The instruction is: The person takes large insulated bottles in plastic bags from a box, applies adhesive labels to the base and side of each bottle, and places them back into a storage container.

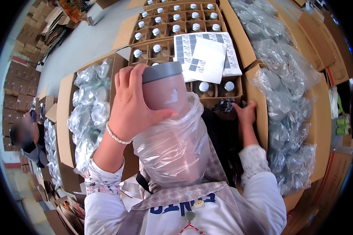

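Observation:
My left hand (132, 100) grips a pink jar (166, 91) by its upper side, fingers up against its grey lid (162, 72) and thumb across the front. The jar's lower part sits inside a clear plastic bag (173, 147), whose loose mouth gathers below the lid. A small pale mark is on the jar's side. Lower and to the right, my right hand (247, 113) is beside the wall of a cardboard box (257, 102), thumb and fingers apart. A dark patterned item (224, 105) lies near its thumb; what it is I cannot tell.
Ahead stands a divided carton (184, 36) of white-capped bottles. Printed label sheets (207, 60) lie over part of the bottles. Open cartons of bagged containers flank me, at left (66, 117) and right (317, 141). Another person (32, 138) is at far left.

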`<state>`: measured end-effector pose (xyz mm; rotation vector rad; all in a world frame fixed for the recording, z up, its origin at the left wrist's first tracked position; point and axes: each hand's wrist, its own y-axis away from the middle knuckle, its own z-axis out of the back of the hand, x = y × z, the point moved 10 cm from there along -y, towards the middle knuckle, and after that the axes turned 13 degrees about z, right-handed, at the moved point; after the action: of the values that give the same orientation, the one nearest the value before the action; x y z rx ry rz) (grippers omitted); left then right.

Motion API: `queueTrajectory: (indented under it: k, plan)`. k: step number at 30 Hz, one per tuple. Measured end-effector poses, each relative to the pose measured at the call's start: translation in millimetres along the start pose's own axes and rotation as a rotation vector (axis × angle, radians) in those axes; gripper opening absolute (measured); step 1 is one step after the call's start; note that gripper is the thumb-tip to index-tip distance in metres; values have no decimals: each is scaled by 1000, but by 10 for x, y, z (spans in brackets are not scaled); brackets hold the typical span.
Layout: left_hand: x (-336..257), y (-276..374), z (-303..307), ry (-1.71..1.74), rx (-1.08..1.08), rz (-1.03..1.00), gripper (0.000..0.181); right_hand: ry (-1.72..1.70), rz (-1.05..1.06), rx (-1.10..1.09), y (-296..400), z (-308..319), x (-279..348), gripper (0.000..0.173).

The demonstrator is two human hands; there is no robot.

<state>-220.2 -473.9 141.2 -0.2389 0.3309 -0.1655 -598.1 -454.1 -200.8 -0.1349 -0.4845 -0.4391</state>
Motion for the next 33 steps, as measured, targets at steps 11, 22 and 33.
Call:
queueTrajectory:
  k: [11, 22, 33]
  plan:
    - [-29, 159, 43, 209, -14, -61, 112, -970, 984, -93, 755, 1648, 3009, 12]
    - [62, 187, 55, 246, -53, -61, 113, -870, 1105, -206, 1013, 1735, 3139, 10]
    - [20, 143, 11, 269, -59, -76, 109, -912, 1001, -190, 939, 1711, 2959, 11]
